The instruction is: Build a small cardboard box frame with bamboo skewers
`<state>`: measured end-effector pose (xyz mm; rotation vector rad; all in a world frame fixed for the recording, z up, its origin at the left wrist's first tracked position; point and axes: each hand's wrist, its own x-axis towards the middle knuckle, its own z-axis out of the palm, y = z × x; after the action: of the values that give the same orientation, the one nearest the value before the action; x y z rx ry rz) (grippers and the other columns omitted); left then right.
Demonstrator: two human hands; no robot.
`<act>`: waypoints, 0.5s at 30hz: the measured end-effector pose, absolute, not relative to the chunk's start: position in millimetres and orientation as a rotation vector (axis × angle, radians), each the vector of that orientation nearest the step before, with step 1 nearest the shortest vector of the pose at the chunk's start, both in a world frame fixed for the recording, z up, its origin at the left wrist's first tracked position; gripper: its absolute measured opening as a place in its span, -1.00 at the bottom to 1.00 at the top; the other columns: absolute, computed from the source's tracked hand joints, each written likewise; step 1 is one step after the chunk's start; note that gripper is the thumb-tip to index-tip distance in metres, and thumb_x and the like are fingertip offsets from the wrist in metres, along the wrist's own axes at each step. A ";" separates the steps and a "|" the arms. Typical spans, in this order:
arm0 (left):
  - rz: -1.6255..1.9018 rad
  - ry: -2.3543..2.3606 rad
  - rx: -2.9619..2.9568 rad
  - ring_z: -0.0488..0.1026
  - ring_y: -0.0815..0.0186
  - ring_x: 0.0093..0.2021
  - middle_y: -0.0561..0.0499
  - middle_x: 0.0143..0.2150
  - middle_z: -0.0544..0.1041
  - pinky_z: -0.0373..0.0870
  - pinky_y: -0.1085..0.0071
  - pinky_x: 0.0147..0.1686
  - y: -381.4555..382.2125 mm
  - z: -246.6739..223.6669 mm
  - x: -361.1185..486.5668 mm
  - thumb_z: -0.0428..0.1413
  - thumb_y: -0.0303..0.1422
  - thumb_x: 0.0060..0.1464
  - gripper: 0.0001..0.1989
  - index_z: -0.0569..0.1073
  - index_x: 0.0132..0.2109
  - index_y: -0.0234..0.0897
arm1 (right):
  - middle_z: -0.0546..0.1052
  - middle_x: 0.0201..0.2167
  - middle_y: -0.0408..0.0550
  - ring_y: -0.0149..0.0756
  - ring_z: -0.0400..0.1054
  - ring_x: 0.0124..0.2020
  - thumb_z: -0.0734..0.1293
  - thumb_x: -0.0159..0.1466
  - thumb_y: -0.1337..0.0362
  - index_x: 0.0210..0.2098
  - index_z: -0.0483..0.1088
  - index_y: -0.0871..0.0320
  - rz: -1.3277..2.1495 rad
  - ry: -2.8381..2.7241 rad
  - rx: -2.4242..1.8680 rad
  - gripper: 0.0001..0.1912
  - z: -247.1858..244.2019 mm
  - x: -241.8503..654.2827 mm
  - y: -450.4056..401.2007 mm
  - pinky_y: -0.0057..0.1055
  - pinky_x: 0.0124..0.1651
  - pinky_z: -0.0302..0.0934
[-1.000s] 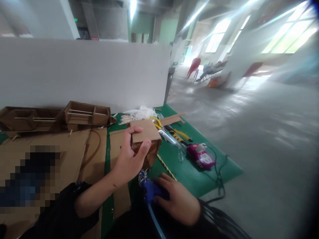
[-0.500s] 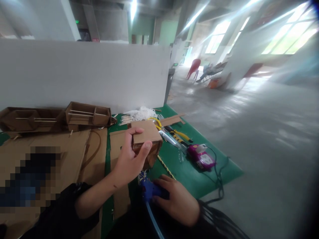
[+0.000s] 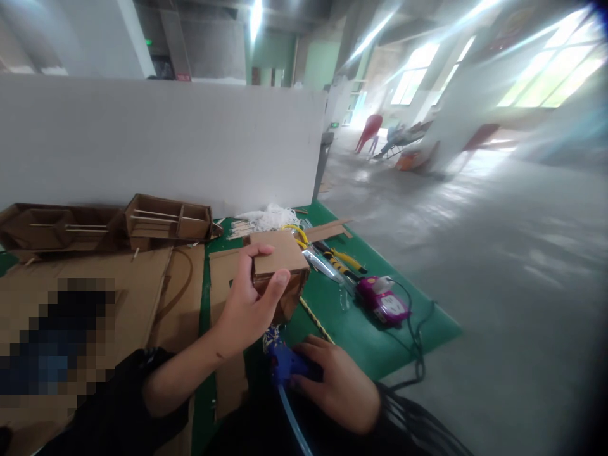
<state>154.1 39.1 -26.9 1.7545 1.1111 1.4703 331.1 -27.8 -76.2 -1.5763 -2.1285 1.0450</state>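
My left hand [image 3: 256, 297] grips a small brown cardboard box [image 3: 280, 253], its thumb on the near side and its fingers over the far left edge. In my right hand [image 3: 337, 380] is a blue hot glue gun [image 3: 287, 364], held by its handle. A translucent glue stick [image 3: 293, 421] sticks out of the gun's back end toward me. The nozzle end, covered with pale strands, points at the lower near part of the box. Whether the tip touches the cardboard is hidden.
Scissors [image 3: 323, 263], yellow-and-black pliers [image 3: 349, 261] and a purple power strip [image 3: 387, 302] lie on the green table [image 3: 361, 345]. White shreds [image 3: 273, 217] lie at the back. Cardboard structures [image 3: 168, 218] stand left, before a white partition [image 3: 166, 139]. A black cord [image 3: 418, 345] hangs off the right edge.
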 end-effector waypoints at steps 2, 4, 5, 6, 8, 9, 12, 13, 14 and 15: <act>1.467 1.117 1.756 0.48 0.31 -0.18 -0.04 -0.04 0.43 0.40 0.43 -0.23 39.0 -26.7 154.1 0.06 -0.17 0.26 -0.68 0.23 0.08 -0.15 | 0.48 -0.24 -0.06 -0.26 0.40 -0.24 0.41 0.17 0.24 -0.09 0.53 0.12 1.048 -2.130 -1.573 -0.70 -74.6 330.6 -27.7 -0.39 -0.17 0.19; 1.463 1.130 1.767 0.48 0.32 -0.19 -0.03 -0.04 0.43 0.40 0.43 -0.22 38.7 -26.1 153.8 0.06 -0.17 0.26 -0.68 0.23 0.08 -0.15 | 0.48 -0.24 -0.05 -0.25 0.40 -0.23 0.41 0.18 0.23 -0.10 0.53 0.13 1.051 -2.133 -1.567 -0.72 -73.2 330.1 -28.2 -0.39 -0.16 0.19; 1.465 1.134 1.779 0.48 0.33 -0.21 -0.03 -0.05 0.43 0.40 0.43 -0.23 38.6 -25.7 153.6 0.06 -0.18 0.26 -0.69 0.24 0.08 -0.14 | 0.49 -0.24 -0.05 -0.25 0.40 -0.23 0.41 0.19 0.23 -0.10 0.53 0.13 1.049 -2.133 -1.565 -0.72 -72.7 329.9 -28.6 -0.39 -0.16 0.19; 1.468 1.135 1.790 0.48 0.33 -0.22 -0.03 -0.05 0.44 0.40 0.43 -0.24 38.5 -25.2 153.2 0.06 -0.18 0.26 -0.69 0.24 0.07 -0.14 | 0.49 -0.24 -0.05 -0.25 0.40 -0.23 0.41 0.19 0.23 -0.11 0.53 0.13 1.045 -2.134 -1.565 -0.72 -72.4 329.9 -29.1 -0.39 -0.16 0.19; 1.474 1.134 1.809 0.48 0.33 -0.23 -0.03 -0.07 0.44 0.40 0.43 -0.24 38.4 -24.4 152.7 0.06 -0.19 0.26 -0.70 0.24 0.07 -0.15 | 0.48 -0.25 -0.05 -0.26 0.40 -0.25 0.40 0.19 0.23 -0.12 0.53 0.13 1.035 -2.139 -1.567 -0.74 -72.3 330.2 -29.9 -0.39 -0.19 0.19; 1.477 1.133 1.814 0.48 0.32 -0.22 -0.03 -0.07 0.44 0.40 0.42 -0.23 38.4 -24.2 152.5 0.06 -0.19 0.26 -0.70 0.25 0.06 -0.15 | 0.48 -0.25 -0.05 -0.27 0.39 -0.26 0.40 0.20 0.23 -0.13 0.53 0.13 1.032 -2.141 -1.569 -0.75 -72.5 330.5 -30.3 -0.40 -0.20 0.18; 1.480 1.120 1.804 0.48 0.30 -0.19 -0.03 -0.07 0.44 0.39 0.39 -0.20 38.8 -24.4 152.6 0.06 -0.19 0.26 -0.70 0.25 0.06 -0.15 | 0.48 -0.25 -0.05 -0.26 0.39 -0.25 0.39 0.21 0.22 -0.13 0.52 0.12 1.028 -2.139 -1.562 -0.75 -73.4 331.7 -30.8 -0.39 -0.18 0.18; 1.480 1.114 1.800 0.48 0.30 -0.18 -0.02 -0.06 0.44 0.39 0.39 -0.19 39.0 -24.6 152.8 0.06 -0.19 0.26 -0.70 0.25 0.07 -0.14 | 0.48 -0.25 -0.05 -0.26 0.39 -0.24 0.39 0.21 0.22 -0.12 0.52 0.13 1.027 -2.137 -1.555 -0.75 -73.6 332.0 -30.8 -0.39 -0.17 0.18; 1.481 1.110 1.800 0.48 0.31 -0.18 -0.02 -0.06 0.43 0.38 0.40 -0.19 39.2 -24.9 152.9 0.06 -0.19 0.26 -0.71 0.25 0.07 -0.13 | 0.48 -0.25 -0.05 -0.26 0.39 -0.24 0.39 0.21 0.22 -0.13 0.52 0.13 1.028 -2.138 -1.547 -0.76 -73.8 332.4 -30.8 -0.39 -0.16 0.19; 1.482 1.110 1.805 0.48 0.31 -0.19 -0.01 -0.06 0.43 0.38 0.40 -0.19 39.4 -25.2 152.9 0.06 -0.20 0.26 -0.71 0.25 0.06 -0.13 | 0.48 -0.25 -0.05 -0.26 0.39 -0.24 0.39 0.22 0.22 -0.14 0.52 0.14 1.028 -2.140 -1.542 -0.77 -73.8 332.6 -30.7 -0.39 -0.16 0.19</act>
<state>152.9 39.4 -25.2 1.8049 1.1098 1.4815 332.6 -30.7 -73.8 -1.5417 -2.1403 1.0283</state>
